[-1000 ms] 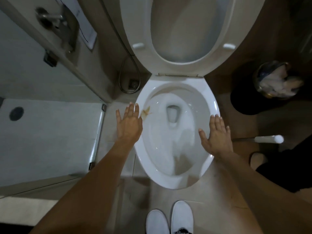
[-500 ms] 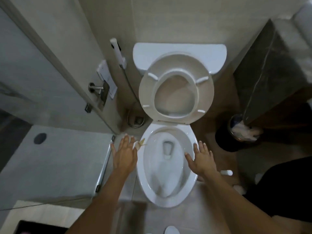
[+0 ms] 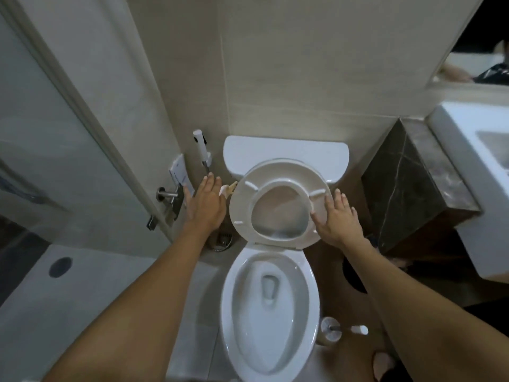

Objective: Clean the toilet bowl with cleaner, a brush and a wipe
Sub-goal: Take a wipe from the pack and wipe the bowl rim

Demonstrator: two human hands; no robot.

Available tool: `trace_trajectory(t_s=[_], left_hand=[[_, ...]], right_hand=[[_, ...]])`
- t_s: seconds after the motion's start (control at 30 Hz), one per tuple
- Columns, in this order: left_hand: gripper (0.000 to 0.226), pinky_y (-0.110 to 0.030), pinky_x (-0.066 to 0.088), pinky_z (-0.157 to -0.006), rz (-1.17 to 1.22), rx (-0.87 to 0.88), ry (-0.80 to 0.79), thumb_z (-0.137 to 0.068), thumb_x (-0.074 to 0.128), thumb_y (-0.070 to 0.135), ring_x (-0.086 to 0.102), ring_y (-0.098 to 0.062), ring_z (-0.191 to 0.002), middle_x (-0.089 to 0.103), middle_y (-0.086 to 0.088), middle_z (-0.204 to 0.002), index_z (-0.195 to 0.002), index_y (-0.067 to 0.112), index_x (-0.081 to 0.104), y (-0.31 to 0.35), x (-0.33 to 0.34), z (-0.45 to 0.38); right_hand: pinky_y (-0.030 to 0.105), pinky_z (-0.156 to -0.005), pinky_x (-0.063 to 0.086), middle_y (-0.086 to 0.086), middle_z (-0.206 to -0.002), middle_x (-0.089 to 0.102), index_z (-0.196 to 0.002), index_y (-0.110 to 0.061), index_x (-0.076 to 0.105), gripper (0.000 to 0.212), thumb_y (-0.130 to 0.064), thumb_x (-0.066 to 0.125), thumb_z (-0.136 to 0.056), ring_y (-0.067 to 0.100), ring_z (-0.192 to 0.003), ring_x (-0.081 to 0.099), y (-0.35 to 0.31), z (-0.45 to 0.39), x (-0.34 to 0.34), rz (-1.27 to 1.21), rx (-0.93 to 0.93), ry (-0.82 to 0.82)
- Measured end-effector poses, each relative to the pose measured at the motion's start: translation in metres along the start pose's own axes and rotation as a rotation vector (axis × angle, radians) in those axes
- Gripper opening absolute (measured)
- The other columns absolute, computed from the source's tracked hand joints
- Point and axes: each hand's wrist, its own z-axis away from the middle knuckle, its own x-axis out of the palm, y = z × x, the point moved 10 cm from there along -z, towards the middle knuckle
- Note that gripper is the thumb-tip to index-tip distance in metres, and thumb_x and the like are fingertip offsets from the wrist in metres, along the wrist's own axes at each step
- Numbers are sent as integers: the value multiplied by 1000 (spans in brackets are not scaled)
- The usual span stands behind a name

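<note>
Overhead: both hands held out flat, fingers spread, holding nothing; left hand [image 3: 205, 204] and right hand [image 3: 337, 219] flank the raised seat [image 3: 278, 175] above the toilet bowl [image 3: 231, 299]; brush [image 3: 334, 330] on the floor beside it.

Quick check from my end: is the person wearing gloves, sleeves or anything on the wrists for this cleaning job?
No. The left hand and right hand are bare, with no gloves. Both forearms are uncovered as far as the frame shows, so no sleeve reaches them. No watch, band or ring is visible on either wrist or hand.
</note>
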Motion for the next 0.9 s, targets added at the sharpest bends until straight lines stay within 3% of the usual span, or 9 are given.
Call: trace_trajectory(t_s=[0.13,0.3,0.6,0.9], left_hand=[[50,-57,-1,-114,5,81,50,-103,23,29,12,-16,-146,17,-3,-159,-150,14,24,26,-40,-48],[47,-58,-1,-114,-50,148,25,-103,23,26,12,-15,-146,17,-1,-158,-149,16,25,47,-54,-105],[47,-61,-2,-111,-120,245,-74,-103,23,25,16,-15,-145,16,0,-158,-150,17,23,86,3,-174],[48,-56,-2,-113,-65,348,-157,-103,21,26,11,-17,-146,11,-3,-160,-151,16,18,114,54,-173]], right_hand=[[45,-119,6,10,-161,-5,-155,-14,7,71,-54,25,-99,25,-149,-6,-20,-41,-57,29,-17,86],[45,-119,3,8,-161,-8,-155,-16,4,69,-53,24,-100,24,-149,-8,-46,-83,-61,9,-33,31],[46,-118,0,8,-161,-6,-155,-17,6,66,-53,17,-100,25,-148,-9,-45,-146,-28,45,-4,-23],[46,-119,-1,2,-162,1,-153,-20,17,59,-48,8,-102,19,-149,-7,-42,-153,-4,-161,-17,-41]])
